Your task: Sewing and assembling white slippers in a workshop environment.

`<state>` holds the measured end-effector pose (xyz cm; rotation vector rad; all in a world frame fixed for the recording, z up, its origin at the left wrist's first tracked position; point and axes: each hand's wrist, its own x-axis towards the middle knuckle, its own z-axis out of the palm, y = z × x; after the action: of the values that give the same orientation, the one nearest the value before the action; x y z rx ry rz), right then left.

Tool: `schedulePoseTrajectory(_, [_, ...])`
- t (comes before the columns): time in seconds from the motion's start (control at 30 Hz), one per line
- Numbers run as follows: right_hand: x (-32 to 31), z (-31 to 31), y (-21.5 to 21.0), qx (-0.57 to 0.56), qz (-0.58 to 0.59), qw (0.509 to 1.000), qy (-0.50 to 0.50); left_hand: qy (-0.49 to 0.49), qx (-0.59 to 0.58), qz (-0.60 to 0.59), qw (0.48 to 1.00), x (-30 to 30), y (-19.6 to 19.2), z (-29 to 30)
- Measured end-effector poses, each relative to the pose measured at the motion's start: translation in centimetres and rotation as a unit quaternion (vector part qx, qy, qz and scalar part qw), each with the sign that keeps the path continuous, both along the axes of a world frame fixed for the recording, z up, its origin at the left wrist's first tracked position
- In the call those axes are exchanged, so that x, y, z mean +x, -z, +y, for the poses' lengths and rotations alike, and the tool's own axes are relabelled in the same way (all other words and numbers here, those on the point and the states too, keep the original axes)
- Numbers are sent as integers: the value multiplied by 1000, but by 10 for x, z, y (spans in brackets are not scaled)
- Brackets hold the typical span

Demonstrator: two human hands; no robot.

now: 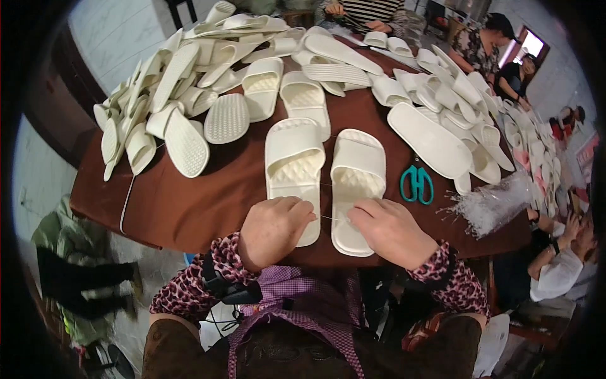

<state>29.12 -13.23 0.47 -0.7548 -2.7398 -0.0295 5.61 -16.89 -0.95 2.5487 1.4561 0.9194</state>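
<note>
Two cream-white slide slippers lie side by side before me, toes away: a left slipper (pixel 294 158) and a right slipper (pixel 358 165). My left hand (pixel 275 228) is closed in a pinch over the heel part of the left slipper. Over the other one, my right hand (pixel 390 228) pinches too. Between the fingertips of both hands runs a thin pale strand (pixel 326 217), across the gap between the slippers. What part of it the fingers cover is hidden. Another fine line shows between the slippers farther up.
Teal-handled scissors (pixel 416 185) lie right of the slippers. Beyond them is a clear bag of thin strands (pixel 495 205). Heaped slippers (pixel 183 82) cover the table's far left, with more slippers (pixel 429 136) at right. The brown tablecloth (pixel 183 202) shows at left. Several people sit around.
</note>
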Motion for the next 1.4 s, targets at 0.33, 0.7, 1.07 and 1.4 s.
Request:
schedulePoseTrajectory(0.33, [-8,16,7,13,7,1000,19,-12,20,74,997,0,8,25])
schedulePoseTrajectory(0.7, [-5,25,3,-68,90,992,58,-48,34,132,990,5,15,48])
schedulePoseTrajectory(1.07, [33,128,5,-153,170,933,277,-23,96,113,989,-1,23,62])
schedulePoseTrajectory(1.4, [12,164,28,-318,111,863,376,-21,92,88,992,-10,40,67])
